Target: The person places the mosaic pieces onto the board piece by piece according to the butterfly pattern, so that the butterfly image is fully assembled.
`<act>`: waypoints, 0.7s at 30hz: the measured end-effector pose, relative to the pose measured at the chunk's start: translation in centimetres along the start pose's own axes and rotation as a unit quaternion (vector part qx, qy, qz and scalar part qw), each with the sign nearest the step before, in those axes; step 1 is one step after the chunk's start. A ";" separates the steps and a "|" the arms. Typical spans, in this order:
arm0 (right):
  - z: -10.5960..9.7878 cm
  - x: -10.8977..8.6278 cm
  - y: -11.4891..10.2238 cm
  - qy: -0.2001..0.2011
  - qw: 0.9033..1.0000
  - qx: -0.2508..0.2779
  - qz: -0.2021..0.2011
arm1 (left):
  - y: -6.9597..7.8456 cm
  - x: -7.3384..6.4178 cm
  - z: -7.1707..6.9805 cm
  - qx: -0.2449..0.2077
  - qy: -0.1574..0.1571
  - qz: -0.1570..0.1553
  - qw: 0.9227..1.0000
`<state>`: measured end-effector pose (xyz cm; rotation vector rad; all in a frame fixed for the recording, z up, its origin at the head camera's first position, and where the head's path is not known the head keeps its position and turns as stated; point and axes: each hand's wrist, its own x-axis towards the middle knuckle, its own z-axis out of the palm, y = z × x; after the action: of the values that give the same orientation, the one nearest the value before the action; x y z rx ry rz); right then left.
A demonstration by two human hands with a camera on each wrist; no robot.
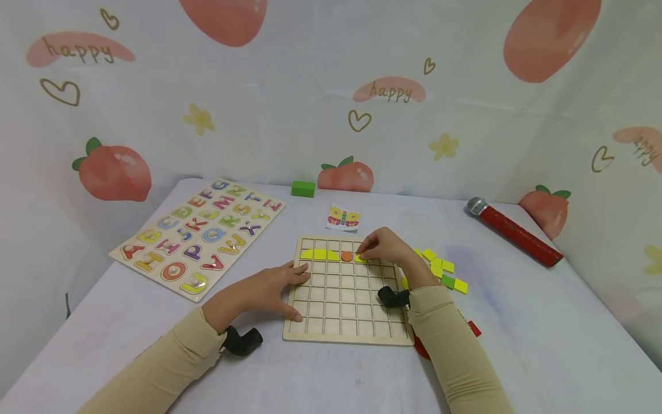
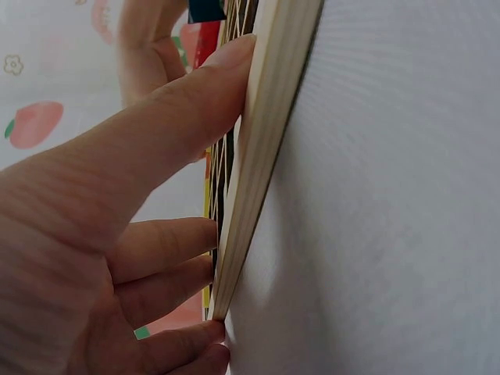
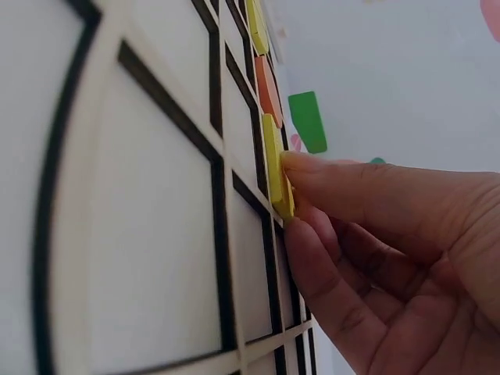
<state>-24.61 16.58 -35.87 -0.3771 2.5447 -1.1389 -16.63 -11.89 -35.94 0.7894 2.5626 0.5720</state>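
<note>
A wooden grid board (image 1: 341,310) lies on the table in front of me. My left hand (image 1: 264,290) rests along its left edge with fingers spread; in the left wrist view the thumb (image 2: 195,90) touches the rim. Between thumb and fingertips my right hand (image 1: 388,250) pinches a yellow tile (image 3: 275,168) at a cell in the upper part of the grid. Left of that tile sits a round orange piece (image 1: 346,256), followed by a few yellow pieces (image 1: 319,254) in the same row. Behind the board is a small card with a butterfly picture (image 1: 343,218).
Loose yellow tiles (image 1: 460,286) and a green tile (image 1: 447,281) lie right of the board, partly behind my right arm, with red pieces (image 1: 474,328) nearer me. An alphabet puzzle board (image 1: 207,230) lies at left, a green block (image 1: 303,188) at the back, a red microphone (image 1: 517,234) at right.
</note>
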 end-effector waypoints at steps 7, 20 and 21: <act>-0.3 -0.3 0.5 0.010 1.000 0.007 0.002 | -0.1 0.0 0.1 -0.006 0.003 0.000 1.000; -5.3 -3.0 3.4 0.071 0.996 0.041 0.047 | -0.2 0.1 0.1 -0.003 0.002 0.005 1.000; -5.5 -3.1 3.7 0.073 0.995 0.035 0.053 | -0.2 0.0 0.1 -0.002 0.002 0.005 1.000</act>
<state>-24.39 23.79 -34.58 -0.1435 2.6042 -1.2536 -16.68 -12.01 -36.13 0.8001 2.5617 0.5832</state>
